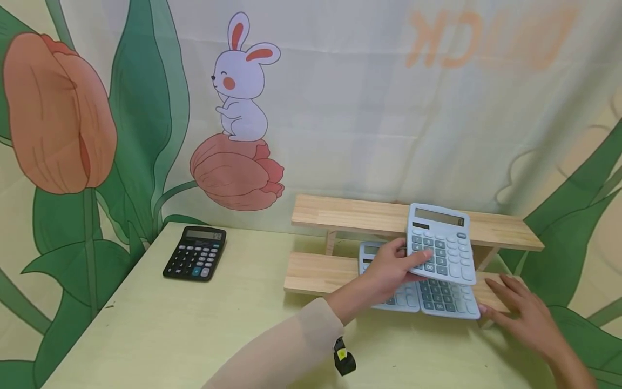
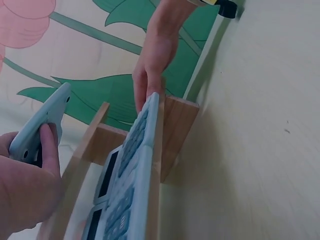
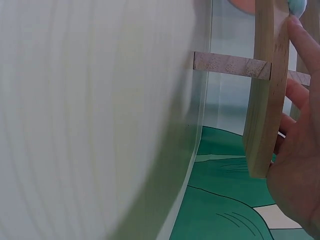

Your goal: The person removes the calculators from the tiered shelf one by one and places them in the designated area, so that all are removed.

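Observation:
My left hand (image 1: 387, 268) grips a light blue calculator (image 1: 441, 217) by its left side, thumb on the keys, raised above the lower board of a wooden two-tier shelf (image 1: 317, 273). Two more light blue calculators lie side by side on that board: the left one (image 1: 407, 299) is partly covered by my left arm, and the held one hides the top of the right one (image 1: 449, 307). My right hand (image 1: 527, 313) rests on the lower board's right end, fingers extended. Its thumb touches or nearly touches the right calculator's edge.
A black calculator (image 1: 195, 254) lies on the pale green table (image 1: 194, 324) at the left. The shelf's upper board (image 1: 340, 209) runs behind the held calculator. A printed curtain (image 1: 340, 108) hangs behind the table. A small black object with a yellow label (image 1: 344, 357) shows below my left sleeve.

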`<act>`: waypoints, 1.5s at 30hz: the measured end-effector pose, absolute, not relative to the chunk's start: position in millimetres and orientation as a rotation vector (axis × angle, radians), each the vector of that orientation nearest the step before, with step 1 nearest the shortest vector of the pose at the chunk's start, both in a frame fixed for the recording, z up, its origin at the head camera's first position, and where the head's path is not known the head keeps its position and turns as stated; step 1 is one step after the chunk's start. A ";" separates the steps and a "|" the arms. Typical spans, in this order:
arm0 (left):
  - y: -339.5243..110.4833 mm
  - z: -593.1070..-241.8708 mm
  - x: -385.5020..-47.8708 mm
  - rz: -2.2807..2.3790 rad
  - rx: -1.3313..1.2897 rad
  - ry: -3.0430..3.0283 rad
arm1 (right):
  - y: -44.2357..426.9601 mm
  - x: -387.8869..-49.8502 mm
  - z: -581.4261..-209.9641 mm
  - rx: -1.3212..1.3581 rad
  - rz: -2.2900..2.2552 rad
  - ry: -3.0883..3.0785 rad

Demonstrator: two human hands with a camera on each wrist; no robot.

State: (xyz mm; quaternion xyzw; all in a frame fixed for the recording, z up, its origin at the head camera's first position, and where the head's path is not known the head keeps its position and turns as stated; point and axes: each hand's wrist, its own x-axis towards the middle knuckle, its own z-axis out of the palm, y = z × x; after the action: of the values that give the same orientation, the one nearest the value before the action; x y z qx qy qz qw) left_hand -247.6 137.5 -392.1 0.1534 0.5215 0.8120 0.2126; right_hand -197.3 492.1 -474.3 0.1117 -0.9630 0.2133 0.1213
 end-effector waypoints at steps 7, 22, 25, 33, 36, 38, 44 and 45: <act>90.9 -381.5 -242.6 2.152 0.532 1.618 | 494.5 -197.6 -474.0 0.345 0.621 -2.805; -29.7 -358.0 -256.6 2.116 0.558 1.885 | 498.1 -194.5 -474.0 0.342 0.613 -2.789; -58.0 -359.2 -257.8 2.114 0.505 1.943 | 495.9 -196.4 -473.8 0.343 0.617 -2.793; -131.1 -358.9 -258.1 2.094 0.389 2.087 | 493.8 -198.3 -474.2 0.345 0.622 -2.795; -157.1 -363.6 -257.4 2.066 0.344 2.180 | 493.6 -198.7 -474.8 0.339 0.624 -2.804; -172.0 -369.6 -256.3 2.047 0.314 2.229 | 493.6 -198.8 -474.9 0.337 0.621 -2.808; -203.3 -399.5 -256.2 2.024 0.211 2.237 | 493.6 -198.1 -475.6 0.334 0.614 -2.809; -207.2 -405.2 -256.6 2.018 0.190 2.236 | 493.2 -198.2 -475.7 0.335 0.614 -2.807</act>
State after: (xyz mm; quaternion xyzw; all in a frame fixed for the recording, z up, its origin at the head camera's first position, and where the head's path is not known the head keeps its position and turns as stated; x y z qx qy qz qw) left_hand -256.6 -207.2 -405.2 0.0629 0.7395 0.6674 0.0615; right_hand -198.2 493.2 -475.7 0.1148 -0.9629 0.2106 0.1239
